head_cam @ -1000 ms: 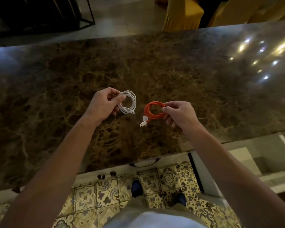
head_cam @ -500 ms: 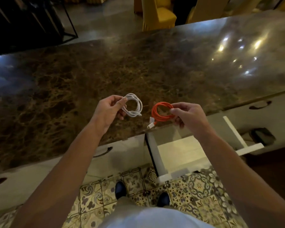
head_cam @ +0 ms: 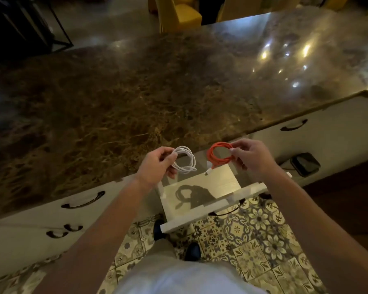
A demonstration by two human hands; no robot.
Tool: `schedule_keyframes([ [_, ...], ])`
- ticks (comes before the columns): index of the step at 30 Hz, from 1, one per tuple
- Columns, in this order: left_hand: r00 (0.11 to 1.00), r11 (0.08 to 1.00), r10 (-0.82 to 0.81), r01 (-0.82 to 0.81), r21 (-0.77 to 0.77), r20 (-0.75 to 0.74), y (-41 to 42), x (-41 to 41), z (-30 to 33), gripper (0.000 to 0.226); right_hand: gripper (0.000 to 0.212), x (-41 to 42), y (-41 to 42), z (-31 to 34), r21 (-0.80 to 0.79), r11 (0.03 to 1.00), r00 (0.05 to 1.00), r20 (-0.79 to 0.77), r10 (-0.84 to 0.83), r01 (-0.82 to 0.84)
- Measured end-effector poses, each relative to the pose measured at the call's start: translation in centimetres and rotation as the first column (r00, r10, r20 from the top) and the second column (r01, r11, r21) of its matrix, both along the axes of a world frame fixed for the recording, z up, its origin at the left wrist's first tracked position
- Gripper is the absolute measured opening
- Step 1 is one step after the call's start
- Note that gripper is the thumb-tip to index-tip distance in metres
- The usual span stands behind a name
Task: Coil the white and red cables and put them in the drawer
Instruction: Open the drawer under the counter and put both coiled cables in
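My left hand pinches a coiled white cable at its left side. My right hand pinches a coiled red cable at its right side; a white plug hangs from the red coil's lower left. Both coils hang in the air over the counter's front edge, above an open white drawer that is pulled out below them. The drawer's pale bottom shows the shadows of a coil and a hand. Nothing else lies in the part of the drawer I can see.
A dark brown marble counter fills the view ahead. White drawer fronts with dark handles run along its front. A dark device with a cord sits in an opening at the right. Patterned floor tiles and my shoes are below.
Both hands have moved back from over the counter to above the open drawer, still holding the coils. The view has tilted down and the drawer has come into full view.
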State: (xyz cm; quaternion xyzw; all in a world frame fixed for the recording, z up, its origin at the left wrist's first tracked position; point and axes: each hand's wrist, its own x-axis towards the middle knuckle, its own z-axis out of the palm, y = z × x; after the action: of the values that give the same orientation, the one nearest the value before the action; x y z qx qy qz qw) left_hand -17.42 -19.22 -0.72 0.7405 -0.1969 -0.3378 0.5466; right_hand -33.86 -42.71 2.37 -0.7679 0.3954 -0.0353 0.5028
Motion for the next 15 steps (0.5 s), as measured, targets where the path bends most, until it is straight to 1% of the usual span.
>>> schedule_keyframes([
  [3, 0.999, 0.999, -0.044, 0.044, 0.002, 0.031, -0.7, 0.2, -0.7, 0.011, 0.017, -0.1, -0.9, -0.8, -0.044, 0.998, 0.996, -0.085, 0.038, -0.042],
  [5, 0.989, 0.99, -0.138, 0.136, 0.034, 0.05, -0.8, -0.4, -0.6, 0.011, 0.02, 0.0, -1.5, -1.5, -0.048, 0.997, 0.989, -0.14, 0.046, -0.053],
  [9, 0.972, 0.966, -0.235, 0.232, 0.111, 0.014, -1.0, -3.5, -2.0, 0.009, 0.02, 0.7, -2.4, -2.9, -0.021, 0.996, 0.959, -0.27, 0.083, -0.092],
  [11, 0.966, 0.954, -0.254, 0.258, 0.151, -0.044, -1.5, -4.5, -3.5, 0.008, 0.019, 1.1, -2.6, -3.7, -0.036, 0.993, 0.941, -0.324, 0.096, -0.114],
  [13, 0.963, 0.95, -0.228, 0.252, 0.183, -0.141, -2.2, -4.9, -5.1, 0.008, 0.02, 1.3, -2.9, -4.5, -0.055, 0.989, 0.926, -0.361, 0.106, -0.134],
  [15, 0.958, 0.944, -0.2, 0.244, 0.222, -0.205, -2.7, -5.0, -6.5, 0.008, 0.023, 1.4, -3.4, -5.4, -0.059, 0.988, 0.911, -0.399, 0.107, -0.141],
])
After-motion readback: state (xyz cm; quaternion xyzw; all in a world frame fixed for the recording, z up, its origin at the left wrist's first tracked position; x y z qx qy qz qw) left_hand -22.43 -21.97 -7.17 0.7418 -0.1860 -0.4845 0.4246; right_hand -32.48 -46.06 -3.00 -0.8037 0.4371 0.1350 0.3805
